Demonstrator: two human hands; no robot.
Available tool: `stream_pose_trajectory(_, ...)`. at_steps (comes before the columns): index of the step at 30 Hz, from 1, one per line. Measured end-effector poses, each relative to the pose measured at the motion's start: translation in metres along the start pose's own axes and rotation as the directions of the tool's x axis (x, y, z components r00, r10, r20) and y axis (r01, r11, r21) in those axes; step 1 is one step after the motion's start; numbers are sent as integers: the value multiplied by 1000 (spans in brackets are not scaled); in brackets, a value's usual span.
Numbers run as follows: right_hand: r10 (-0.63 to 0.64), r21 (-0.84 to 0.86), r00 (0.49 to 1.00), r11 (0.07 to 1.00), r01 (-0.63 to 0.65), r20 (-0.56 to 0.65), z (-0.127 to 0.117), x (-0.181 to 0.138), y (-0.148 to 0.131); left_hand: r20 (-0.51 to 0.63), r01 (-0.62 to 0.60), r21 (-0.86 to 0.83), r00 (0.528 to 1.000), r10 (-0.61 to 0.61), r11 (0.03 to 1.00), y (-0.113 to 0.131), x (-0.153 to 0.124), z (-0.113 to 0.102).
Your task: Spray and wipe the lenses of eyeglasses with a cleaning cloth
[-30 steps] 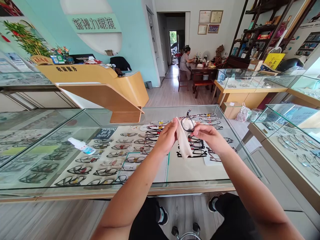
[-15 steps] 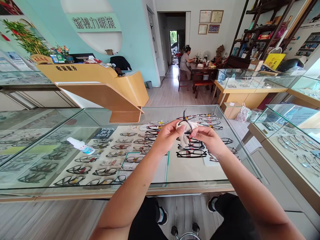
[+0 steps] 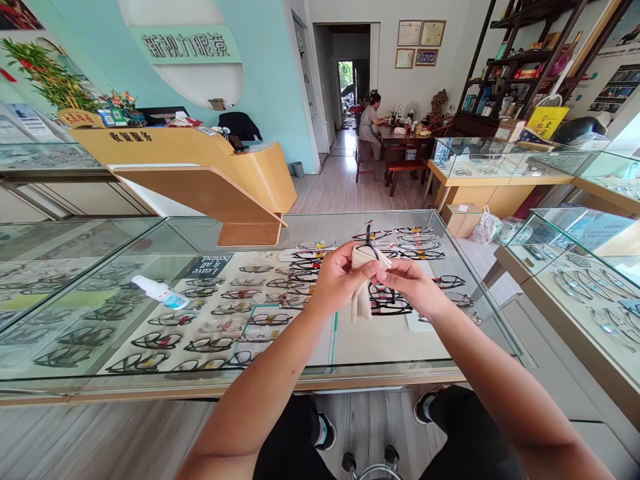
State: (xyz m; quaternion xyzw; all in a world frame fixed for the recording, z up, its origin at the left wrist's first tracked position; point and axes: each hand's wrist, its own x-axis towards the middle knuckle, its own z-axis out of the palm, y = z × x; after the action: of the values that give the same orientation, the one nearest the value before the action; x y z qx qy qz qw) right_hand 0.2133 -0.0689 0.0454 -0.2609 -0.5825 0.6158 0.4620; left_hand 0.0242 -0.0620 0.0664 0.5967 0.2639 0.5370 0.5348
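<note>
Above a glass display case (image 3: pixel 150 373), my left hand (image 3: pixel 339 279) is shut on a white cleaning cloth (image 3: pixel 361 300) that wraps part of a pair of black-framed glasses (image 3: pixel 370 241). My right hand (image 3: pixel 413 285) grips the same glasses from the right side. The two hands meet fingertip to fingertip over the cloth. One temple arm of the glasses sticks up above the hands; the lenses are mostly hidden by cloth and fingers. The cloth's tail hangs down below my left hand.
Rows of spectacle frames (image 3: pixel 220 310) lie inside the case under the glass. A small white spray bottle (image 3: pixel 161 292) rests on the glass at left. More glass cases (image 3: pixel 575 267) stand at right, a wooden counter (image 3: pixel 200 173) behind, and a person (image 3: pixel 371 123) sits at a far table.
The cloth, hanging loose beside an exposed lens a second ago, is now bunched over the glasses. Both hands have drawn closer together and dropped slightly.
</note>
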Motion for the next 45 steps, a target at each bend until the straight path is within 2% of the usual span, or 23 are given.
stream_pose_trajectory(6, -6, -84, 998, 996, 11, 66, -1, -1, -3, -82, -38, 101, 996, 47, 994, 3, -2, -1)
stream_pose_trajectory(11, 15, -127, 998, 992, -7, 62, -4, -3, -8, 18, -26, 141, 1000, 23, 990, 5, -1, -9)
stream_pose_trajectory(19, 15, 27, 999, 1000, -14, -29, -6, -3, -4, 120, 25, -12, 992, -24, 1000, 9, 0, -8)
stream_pose_trajectory(22, 23, 42, 1000, 999, -22, -19, -5, -3, -3, 131, 31, -34, 991, -26, 999, 7, -1, -6)
stream_pose_trajectory(26, 60, 9, 996, 998, -60, 71, -5, -5, -3, 85, 61, -33, 995, -58, 998, 5, -3, -2)
stream_pose_trajectory(29, 53, -23, 994, 998, -51, 92, -4, -5, -4, 22, 67, -17, 998, -66, 998, 7, -3, 0)
stream_pose_trajectory(35, 49, 48, 999, 998, -50, 16, -2, -4, -8, 63, 27, 7, 998, -27, 1000, 5, -2, -4)
stream_pose_trajectory(39, 35, 80, 998, 996, -32, -47, -2, -4, -7, 49, 20, 15, 999, -21, 1000, 4, -2, -6)
stream_pose_trajectory(45, 14, 142, 1000, 990, -11, -21, -3, -3, -3, 74, 15, 20, 997, -17, 1000, 7, -2, -7)
